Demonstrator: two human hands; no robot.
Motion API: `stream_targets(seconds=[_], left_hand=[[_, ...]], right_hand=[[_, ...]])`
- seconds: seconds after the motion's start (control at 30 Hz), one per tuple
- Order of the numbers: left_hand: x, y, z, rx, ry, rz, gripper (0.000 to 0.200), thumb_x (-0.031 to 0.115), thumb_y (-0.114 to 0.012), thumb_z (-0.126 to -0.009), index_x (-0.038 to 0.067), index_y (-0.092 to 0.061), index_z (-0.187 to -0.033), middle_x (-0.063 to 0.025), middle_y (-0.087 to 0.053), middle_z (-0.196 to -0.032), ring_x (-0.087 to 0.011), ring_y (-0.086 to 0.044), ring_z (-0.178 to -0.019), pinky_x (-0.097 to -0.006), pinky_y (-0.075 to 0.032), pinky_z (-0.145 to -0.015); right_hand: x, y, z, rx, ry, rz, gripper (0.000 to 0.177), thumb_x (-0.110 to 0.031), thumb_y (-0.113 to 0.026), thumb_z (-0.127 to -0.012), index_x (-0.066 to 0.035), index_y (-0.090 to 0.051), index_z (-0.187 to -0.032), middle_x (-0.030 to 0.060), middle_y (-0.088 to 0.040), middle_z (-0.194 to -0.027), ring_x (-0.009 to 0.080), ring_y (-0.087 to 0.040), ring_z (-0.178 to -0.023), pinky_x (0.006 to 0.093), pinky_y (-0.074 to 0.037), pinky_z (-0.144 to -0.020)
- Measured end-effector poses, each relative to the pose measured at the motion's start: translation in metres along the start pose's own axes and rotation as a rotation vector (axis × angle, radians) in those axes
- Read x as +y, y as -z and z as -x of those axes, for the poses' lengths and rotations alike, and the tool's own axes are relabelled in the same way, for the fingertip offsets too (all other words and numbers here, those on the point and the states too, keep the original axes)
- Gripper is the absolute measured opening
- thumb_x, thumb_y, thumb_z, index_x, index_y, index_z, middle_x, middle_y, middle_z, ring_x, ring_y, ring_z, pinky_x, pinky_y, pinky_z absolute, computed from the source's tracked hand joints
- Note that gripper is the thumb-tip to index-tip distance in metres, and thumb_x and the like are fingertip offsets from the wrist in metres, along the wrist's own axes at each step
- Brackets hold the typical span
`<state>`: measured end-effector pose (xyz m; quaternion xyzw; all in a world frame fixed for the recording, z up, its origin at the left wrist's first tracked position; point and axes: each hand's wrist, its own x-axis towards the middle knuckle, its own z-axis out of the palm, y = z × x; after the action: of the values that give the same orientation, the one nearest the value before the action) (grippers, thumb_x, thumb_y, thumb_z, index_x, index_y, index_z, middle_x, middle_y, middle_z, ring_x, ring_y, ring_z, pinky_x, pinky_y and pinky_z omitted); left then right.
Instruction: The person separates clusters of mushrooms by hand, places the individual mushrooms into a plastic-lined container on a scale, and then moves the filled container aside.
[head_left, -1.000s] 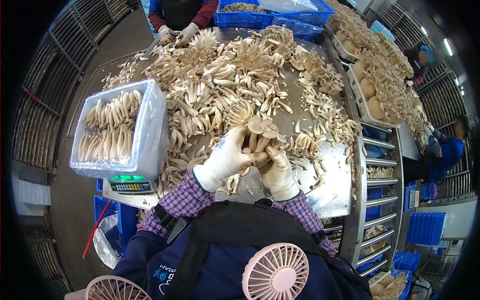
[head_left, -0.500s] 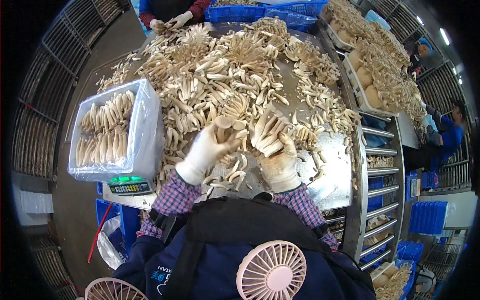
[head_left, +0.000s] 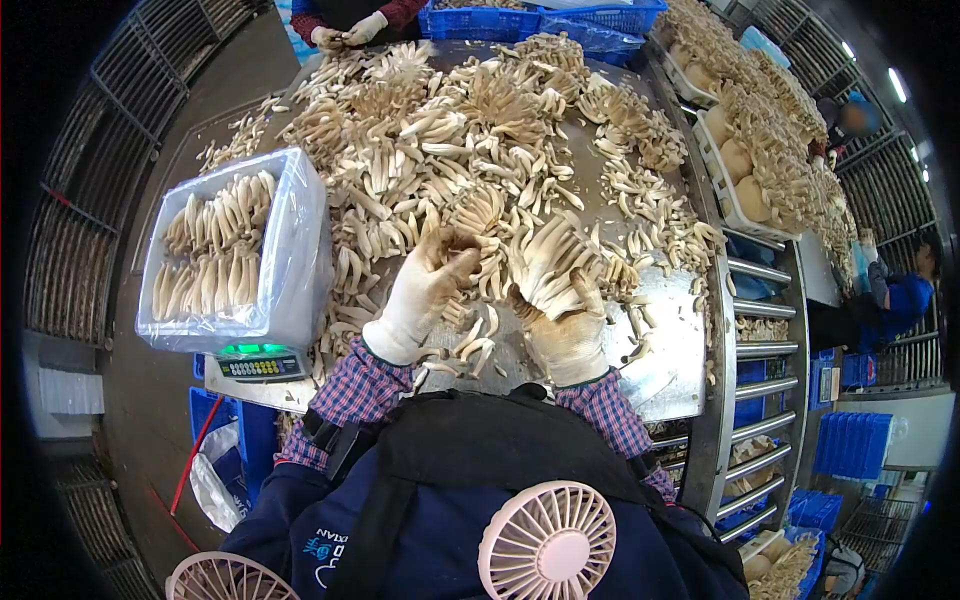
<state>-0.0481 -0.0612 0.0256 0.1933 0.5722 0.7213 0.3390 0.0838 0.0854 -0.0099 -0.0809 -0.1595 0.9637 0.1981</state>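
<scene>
Head view: right hand (head_left: 566, 342) cups mushrooms (head_left: 546, 262), left hand (head_left: 412, 302) seemingly curled.

A grey-brown floor (head_left: 145, 420) was bordered by slatted racks (head_left: 70, 270) at left, while blue crates (head_left: 852, 444) were stacked at right, lit by strip lights (head_left: 897, 85).
</scene>
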Motion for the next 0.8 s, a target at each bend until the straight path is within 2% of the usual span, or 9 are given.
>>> stream_targets(seconds=[0.23, 0.3, 0.37, 0.43, 0.5, 0.6, 0.7, 0.77, 0.8], left_hand=[[0.014, -0.011, 0.009, -0.105, -0.035, -0.097, 0.027, 0.010, -0.076, -0.084, -0.004, -0.066, -0.106, -0.0038, -0.066, -0.087, -0.0077, -0.059, -0.077, -0.0215, -0.048, -0.070], [0.014, 0.011, 0.005, -0.116, -0.022, 0.080, 0.033, 0.015, -0.078, -0.083, -0.005, -0.066, -0.105, -0.0066, -0.068, -0.094, -0.0092, -0.061, -0.079, -0.0234, -0.049, -0.073], [0.012, 0.023, -0.007, -0.145, 0.038, -0.198, 0.047, 0.018, -0.079, -0.081, -0.007, -0.062, -0.117, -0.0128, -0.066, -0.109, -0.0167, -0.064, -0.093, -0.0287, -0.051, -0.085], [-0.008, 0.026, -0.014, 0.008, -0.477, -0.858, 0.062, 0.023, -0.080, -0.081, -0.007, -0.054, -0.129, -0.0148, -0.064, -0.113, -0.0205, -0.062, -0.100, -0.0313, -0.051, -0.091], [0.010, 0.004, -0.005, -0.148, -0.084, -0.399, 0.072, 0.026, -0.083, -0.078, -0.006, -0.050, -0.133, -0.0162, -0.061, -0.121, -0.0222, -0.060, -0.110, -0.0328, -0.049, -0.095], [0.003, -0.012, 0.002, -0.127, -0.133, -0.270, 0.051, 0.024, -0.077, -0.085, -0.001, -0.055, -0.123, -0.0076, -0.065, -0.110, -0.0147, -0.061, -0.097, -0.0294, -0.050, -0.086], [-0.018, 0.007, -0.007, -0.069, -0.136, -0.369, 0.038, 0.023, -0.074, -0.089, 0.003, -0.060, -0.118, -0.0036, -0.064, -0.099, -0.0105, -0.059, -0.087, -0.0270, -0.049, -0.076], [-0.013, 0.007, -0.003, -0.091, -0.145, 0.332, 0.016, 0.019, -0.065, -0.097, 0.005, -0.064, -0.104, -0.0012, -0.061, -0.092, -0.0079, -0.055, -0.079, -0.0249, -0.044, -0.070], [-0.013, 0.010, -0.002, -0.090, -0.193, 0.254, 0.016, 0.017, -0.065, -0.096, 0.004, -0.063, -0.106, -0.0009, -0.061, -0.093, -0.0080, -0.055, -0.081, -0.0249, -0.045, -0.072]], right_hand=[[0.005, -0.016, 0.001, -0.127, -0.037, -0.043, 0.058, -0.029, -0.067, -0.083, -0.013, -0.052, -0.136, 0.0050, -0.056, -0.136, 0.0275, -0.054, -0.125, 0.0537, -0.038, -0.111], [0.006, -0.012, -0.002, -0.111, 0.077, -0.217, 0.058, -0.034, -0.067, -0.082, -0.014, -0.053, -0.135, 0.0038, -0.057, -0.136, 0.0269, -0.054, -0.126, 0.0536, -0.038, -0.112], [-0.001, -0.003, 0.003, -0.217, -0.129, -0.406, 0.054, -0.020, -0.065, -0.083, -0.015, -0.054, -0.135, 0.0023, -0.057, -0.136, 0.0265, -0.052, -0.129, 0.0521, -0.037, -0.112], [0.008, 0.007, 0.002, -0.025, 0.086, -0.112, 0.055, -0.002, -0.061, -0.082, -0.016, -0.054, -0.135, 0.0013, -0.057, -0.136, 0.0255, -0.054, -0.127, 0.0470, -0.041, -0.110], [0.000, 0.011, 0.002, -0.246, -0.113, 0.219, 0.055, 0.010, -0.054, -0.085, -0.009, -0.052, -0.137, 0.0069, -0.056, -0.135, 0.0223, -0.056, -0.123, 0.0370, -0.044, -0.108], [0.009, -0.008, 0.008, -0.131, -0.012, 0.535, 0.048, 0.007, -0.054, -0.088, -0.007, -0.053, -0.135, 0.0081, -0.056, -0.135, 0.0217, -0.056, -0.123, 0.0354, -0.044, -0.107], [0.005, -0.009, 0.003, 0.018, 0.055, 0.128, 0.043, 0.005, -0.052, -0.089, -0.005, -0.057, -0.131, 0.0092, -0.060, -0.132, 0.0223, -0.057, -0.123, 0.0334, -0.045, -0.105], [0.005, -0.009, 0.002, 0.119, 0.102, -0.151, 0.040, 0.004, -0.052, -0.090, -0.003, -0.060, -0.128, 0.0099, -0.063, -0.129, 0.0227, -0.058, -0.123, 0.0320, -0.046, -0.104], [-0.003, 0.043, -0.007, -0.110, -0.219, -0.730, 0.046, 0.008, -0.049, -0.086, -0.001, -0.058, -0.130, 0.0106, -0.066, -0.125, 0.0205, -0.059, -0.123, 0.0295, -0.045, -0.107]])
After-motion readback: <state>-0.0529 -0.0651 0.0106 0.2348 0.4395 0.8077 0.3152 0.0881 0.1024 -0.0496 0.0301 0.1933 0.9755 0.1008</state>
